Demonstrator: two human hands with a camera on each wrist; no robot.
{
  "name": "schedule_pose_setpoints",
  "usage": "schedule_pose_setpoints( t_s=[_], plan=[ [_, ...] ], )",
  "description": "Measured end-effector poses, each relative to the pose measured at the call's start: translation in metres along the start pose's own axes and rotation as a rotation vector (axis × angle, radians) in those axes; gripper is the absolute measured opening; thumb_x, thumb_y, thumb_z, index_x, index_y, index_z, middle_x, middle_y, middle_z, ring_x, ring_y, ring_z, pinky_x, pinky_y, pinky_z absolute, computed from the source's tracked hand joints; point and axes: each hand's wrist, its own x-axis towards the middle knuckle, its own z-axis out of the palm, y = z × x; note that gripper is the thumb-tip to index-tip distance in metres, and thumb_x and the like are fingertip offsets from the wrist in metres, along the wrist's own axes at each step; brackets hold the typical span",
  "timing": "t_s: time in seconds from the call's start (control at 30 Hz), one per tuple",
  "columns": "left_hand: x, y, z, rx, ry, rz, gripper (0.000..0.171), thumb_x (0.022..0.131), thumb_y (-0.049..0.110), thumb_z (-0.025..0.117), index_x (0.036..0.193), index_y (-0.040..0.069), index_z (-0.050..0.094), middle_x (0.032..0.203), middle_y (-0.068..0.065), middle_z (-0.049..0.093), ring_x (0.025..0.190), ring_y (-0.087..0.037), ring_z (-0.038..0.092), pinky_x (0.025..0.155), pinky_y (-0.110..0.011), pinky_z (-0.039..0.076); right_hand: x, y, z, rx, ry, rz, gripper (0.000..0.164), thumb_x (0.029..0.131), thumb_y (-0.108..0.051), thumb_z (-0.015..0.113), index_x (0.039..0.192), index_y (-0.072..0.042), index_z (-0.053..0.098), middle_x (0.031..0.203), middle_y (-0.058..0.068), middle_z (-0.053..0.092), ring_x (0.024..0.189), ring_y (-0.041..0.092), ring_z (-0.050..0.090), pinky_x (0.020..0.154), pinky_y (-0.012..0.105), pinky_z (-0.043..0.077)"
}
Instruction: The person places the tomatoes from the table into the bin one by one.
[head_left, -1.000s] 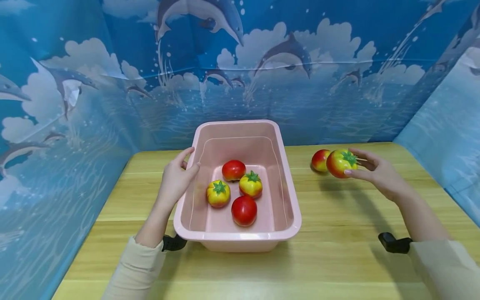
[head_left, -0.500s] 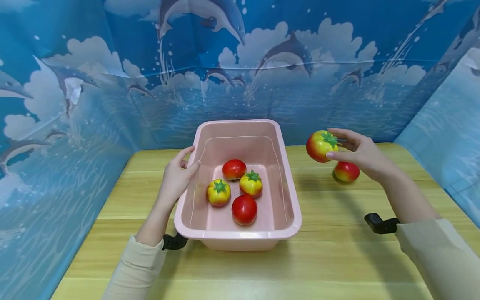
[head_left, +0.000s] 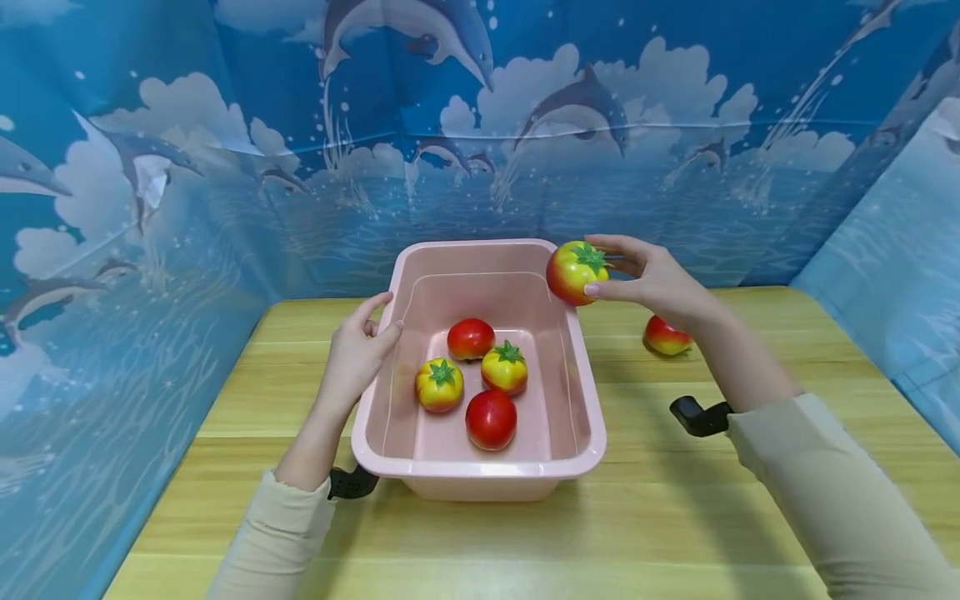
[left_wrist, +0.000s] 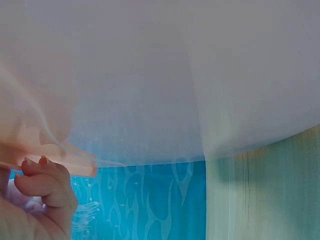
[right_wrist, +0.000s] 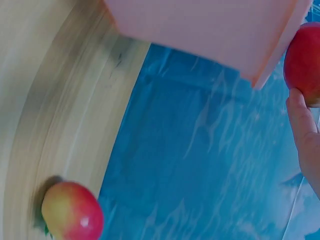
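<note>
A pink plastic basin (head_left: 480, 468) stands on the table, with several toy tomatoes lying on its floor, among them a red tomato (head_left: 491, 420) and a yellow one (head_left: 439, 385) with a green leaf top. My left hand (head_left: 357, 350) holds the basin's left rim between thumb and fingers; the left wrist view shows its curled fingers (left_wrist: 47, 187) at the rim. Pinched in my right hand (head_left: 651, 282) is a red-and-yellow tomato (head_left: 576, 273), raised over the basin's far right rim. In the right wrist view that tomato (right_wrist: 306, 65) is cut off by the frame edge.
One more red-and-yellow toy fruit (head_left: 666, 336) lies on the wooden table (head_left: 675, 500) to the right, partly behind my right forearm. A blue dolphin-print cloth (head_left: 480, 192) hangs behind and at both sides of the table.
My right hand has carried its tomato leftward and up, from the table's right side to the basin's rim. The fruit on the table now shows behind the forearm. My left hand stays put.
</note>
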Motion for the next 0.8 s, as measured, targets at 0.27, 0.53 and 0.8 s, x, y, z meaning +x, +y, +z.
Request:
schedule_pose_setpoints(
  t_s=[0.27,0.53,0.8],
  plan=[
    [0.001,-0.001,0.001,0.006,0.012,0.013,0.048,0.09,0.019,0.059,0.136,0.012,0.048,0.064,-0.008,0.044,0.055,-0.02,0.049,0.052,-0.024,0.051,0.019,-0.005,0.015,0.05,-0.011,-0.028,0.069,0.084,-0.025,0.07,0.143,-0.018,0.036,0.146,0.001,0.032,0.129,0.025,0.033,0.096,0.046,0.044],
    [0.0,-0.001,0.0,0.011,0.013,0.016,0.048,0.089,0.02,0.059,0.136,0.013,0.049,0.063,-0.008,0.043,0.054,-0.02,0.047,0.052,-0.024,0.051,0.032,-0.003,0.027,0.059,-0.008,-0.059,0.068,0.084,-0.022,0.07,0.143,-0.015,0.037,0.144,0.004,0.035,0.125,0.026,0.037,0.087,0.034,0.051],
    [0.002,-0.003,0.001,0.02,0.017,0.021,0.047,0.09,0.018,0.059,0.135,0.011,0.049,0.063,-0.007,0.042,0.052,-0.017,0.045,0.049,-0.021,0.048,0.037,0.0,0.029,0.003,0.013,-0.057,0.071,0.083,-0.028,0.071,0.144,-0.015,0.036,0.143,0.005,0.035,0.124,0.026,0.038,0.09,0.045,0.048]
  ],
)
